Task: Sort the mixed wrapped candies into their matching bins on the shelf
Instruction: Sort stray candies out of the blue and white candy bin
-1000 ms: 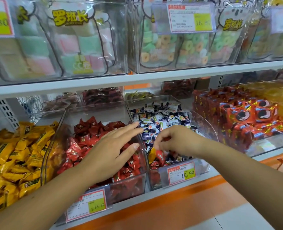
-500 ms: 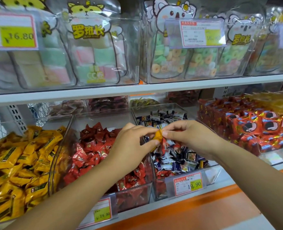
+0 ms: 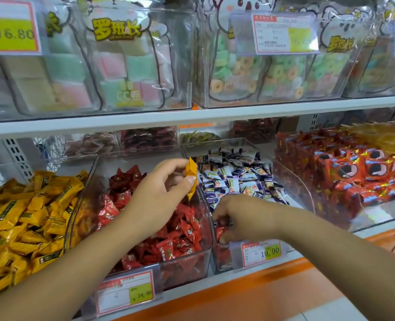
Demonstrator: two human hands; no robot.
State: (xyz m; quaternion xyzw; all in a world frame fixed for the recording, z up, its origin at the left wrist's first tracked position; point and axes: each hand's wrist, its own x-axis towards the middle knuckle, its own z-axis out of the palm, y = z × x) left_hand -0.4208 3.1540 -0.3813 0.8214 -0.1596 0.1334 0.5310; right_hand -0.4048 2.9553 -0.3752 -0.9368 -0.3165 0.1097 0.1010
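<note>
My left hand (image 3: pixel 161 193) pinches a yellow-orange wrapped candy (image 3: pixel 191 176) between thumb and fingers, above the clear bin of red candies (image 3: pixel 191 262). My right hand (image 3: pixel 240 218) reaches down into the front of the clear bin of blue-and-white candies (image 3: pixel 238 179), its fingers curled around a red wrapped candy (image 3: pixel 219 230). Its fingertips are partly hidden behind the bin's front wall. A bin of yellow candies (image 3: pixel 18 223) stands at the far left of the same shelf.
Red foil packs (image 3: pixel 354 179) fill a bin at the right. Price tags (image 3: pixel 127 295) (image 3: pixel 260 253) hang on the bin fronts. The upper shelf (image 3: pixel 191 114) carries clear boxes of pastel marshmallows (image 3: pixel 122 66) and ring sweets (image 3: pixel 261 72). An orange ledge (image 3: pixel 238 295) runs below.
The yellow candy passed from my right hand to my left, which now holds it alone. My right hand dropped back into the front of the blue-and-white bin.
</note>
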